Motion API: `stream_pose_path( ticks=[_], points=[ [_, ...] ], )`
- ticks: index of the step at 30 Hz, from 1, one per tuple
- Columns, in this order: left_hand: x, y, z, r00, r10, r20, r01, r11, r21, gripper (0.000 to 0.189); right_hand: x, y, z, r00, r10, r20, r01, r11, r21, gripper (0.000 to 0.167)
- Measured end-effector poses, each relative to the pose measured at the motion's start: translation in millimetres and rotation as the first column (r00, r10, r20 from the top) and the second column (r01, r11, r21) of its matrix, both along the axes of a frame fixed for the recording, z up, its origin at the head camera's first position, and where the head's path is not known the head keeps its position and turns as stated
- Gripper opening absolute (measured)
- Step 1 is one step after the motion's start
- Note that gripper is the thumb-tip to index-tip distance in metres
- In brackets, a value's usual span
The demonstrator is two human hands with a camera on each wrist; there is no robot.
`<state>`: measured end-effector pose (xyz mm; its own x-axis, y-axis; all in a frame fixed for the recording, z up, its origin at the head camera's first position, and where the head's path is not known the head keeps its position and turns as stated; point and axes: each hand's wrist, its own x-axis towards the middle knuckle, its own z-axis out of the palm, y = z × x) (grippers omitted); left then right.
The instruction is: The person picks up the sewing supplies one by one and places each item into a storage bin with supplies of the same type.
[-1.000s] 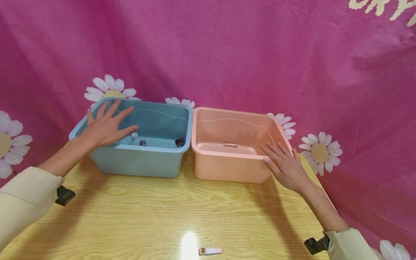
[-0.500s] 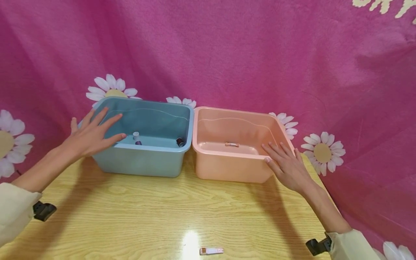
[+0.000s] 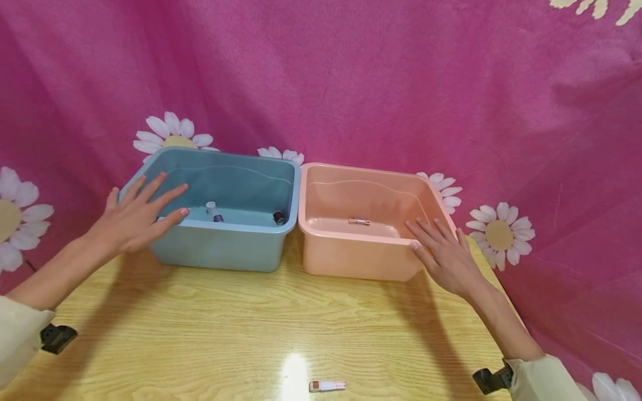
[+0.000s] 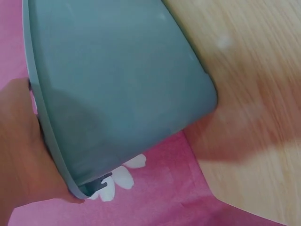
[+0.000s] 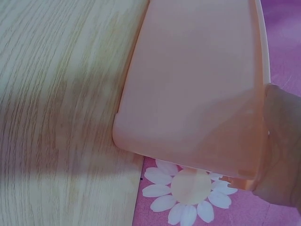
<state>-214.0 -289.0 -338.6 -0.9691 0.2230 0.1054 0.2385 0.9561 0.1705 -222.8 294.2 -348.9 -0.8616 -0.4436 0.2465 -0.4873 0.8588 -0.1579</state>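
My left hand [image 3: 131, 221] rests at the near left corner of a blue plastic bin [image 3: 225, 245], fingers spread over the rim; in the left wrist view it lies against that rim. Inside the bin are a white spool [image 3: 210, 207], a purple thread spool [image 3: 218, 218] and a dark thread spool [image 3: 278, 217]. My right hand [image 3: 446, 257] lies with extended fingers over the near right corner of a pink bin [image 3: 356, 259], thumb at the rim. A small tied bundle of peach thread [image 3: 359, 221] with a pale band sits on the pink bin's floor.
Both bins stand side by side on a wood-grain table [image 3: 225, 328]. Near the table's front edge lies a small flat pink-and-white piece with a brown end [image 3: 327, 386]. A magenta cloth [image 3: 351, 83] printed with daisies hangs behind and at the sides.
My left hand has drawn back from over the blue bin to its near left corner. The purple spool has shifted slightly inside. My right hand stays in place.
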Motion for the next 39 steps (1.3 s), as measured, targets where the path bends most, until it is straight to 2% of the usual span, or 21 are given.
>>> stream_pose_path(
  ticks=[10, 18, 24, 28, 31, 35, 37, 39],
  points=[
    [2.7, 1.7, -6.2, 0.991, -0.020, -0.129, 0.021, 1.000, 0.004, 0.063, -0.4, 1.3, -1.0, 0.999, 0.003, -0.038, -0.003, 1.000, -0.004, 0.051],
    [1.4, 0.0, -12.4, 0.985, -0.022, -0.172, 0.018, 1.000, -0.023, 0.062, -1.0, 0.4, -3.3, 0.999, 0.021, -0.042, -0.023, 0.999, -0.042, 0.049],
    [1.8, -0.5, -14.5, 0.982, -0.013, -0.189, 0.011, 1.000, -0.011, 0.063, 0.0, -0.9, -4.4, 0.999, 0.017, -0.032, -0.019, 0.998, -0.066, 0.050],
    [1.6, 0.3, -16.0, 0.981, -0.007, -0.194, 0.007, 1.000, -0.002, 0.064, 1.3, -2.2, -5.9, 0.997, 0.015, -0.081, -0.023, 0.995, -0.096, 0.049],
    [2.2, 0.6, -17.0, 0.980, -0.005, -0.198, 0.006, 1.000, 0.003, 0.064, 3.0, -4.9, -8.7, 0.979, 0.045, -0.200, -0.069, 0.991, -0.116, 0.047],
    [3.6, 0.5, -17.2, 0.978, -0.005, -0.207, 0.007, 1.000, 0.009, 0.064, 7.3, -11.7, -12.7, 0.910, 0.123, -0.396, -0.193, 0.971, -0.141, 0.040],
    [3.9, 0.5, -17.1, 0.977, -0.008, -0.212, 0.010, 1.000, 0.011, 0.064, 12.4, -16.6, -14.5, 0.882, 0.154, -0.446, -0.250, 0.954, -0.164, 0.041],
    [4.0, 0.0, -17.6, 0.976, -0.009, -0.217, 0.011, 1.000, 0.009, 0.064, 19.5, -22.4, -17.0, 0.874, 0.168, -0.455, -0.279, 0.941, -0.190, 0.043]
  ],
)
